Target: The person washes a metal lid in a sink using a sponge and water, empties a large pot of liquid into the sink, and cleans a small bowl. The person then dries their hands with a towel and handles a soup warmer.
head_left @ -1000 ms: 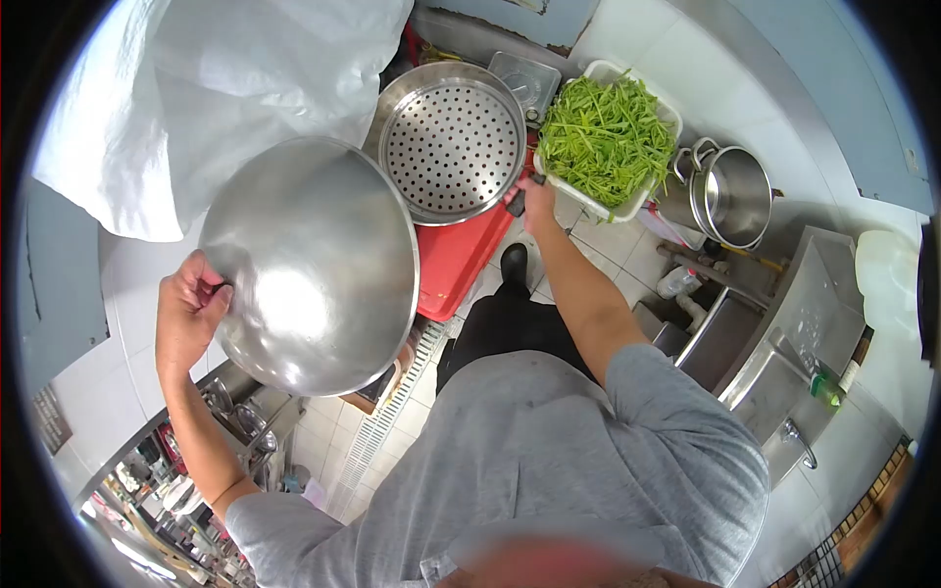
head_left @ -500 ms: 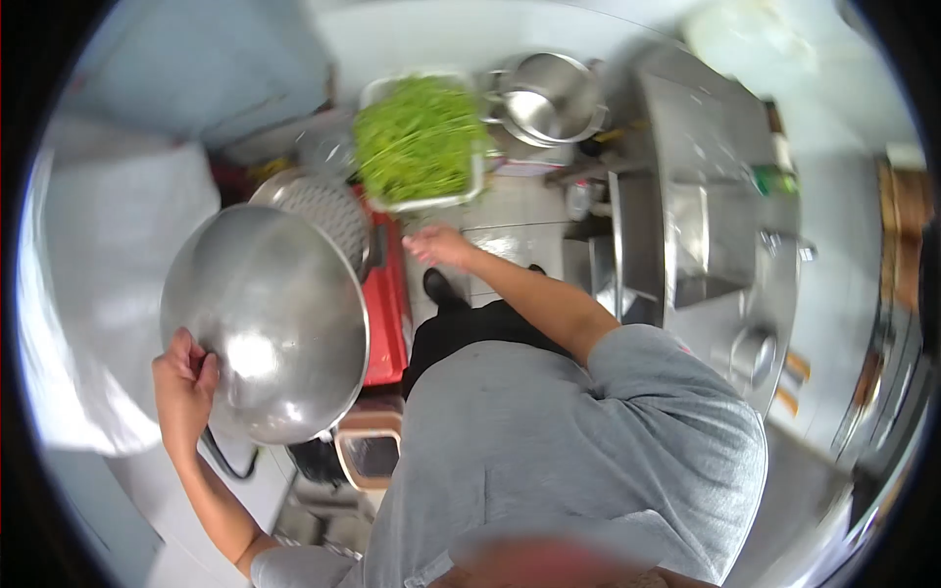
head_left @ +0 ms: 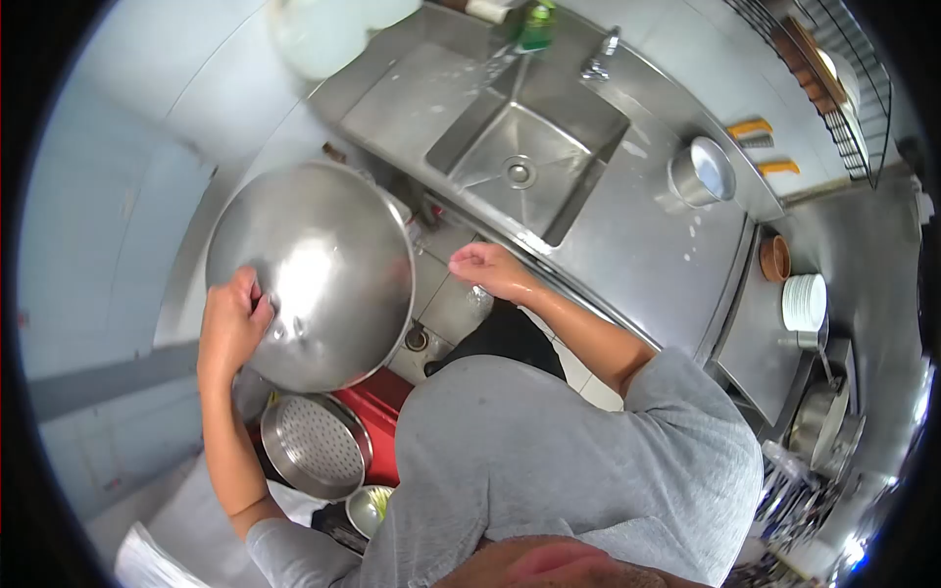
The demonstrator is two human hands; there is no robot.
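Note:
My left hand [head_left: 235, 323] is closed at the outer face of a large domed metal lid [head_left: 343, 235], holding it up on the left side. The lid's shiny convex side faces me, and the small grip is mostly covered by my fingers. My right hand [head_left: 490, 269] hangs in front of my body with its fingers loosely stretched and nothing in it. It is apart from the lid and near the front edge of the steel sink counter [head_left: 647, 245].
A sink basin [head_left: 520, 176] with a faucet [head_left: 601, 54] lies ahead. On the counter stand a metal pot [head_left: 703, 171] and a green bottle [head_left: 537, 26]. A perforated steamer pan [head_left: 316, 446] sits low left by a red surface [head_left: 377, 402]. White plates [head_left: 804, 302] are stacked right.
My view has turned right toward the sink, and the tray of greens has left the picture. The lid has travelled along in my left hand. My right hand stays unloaded.

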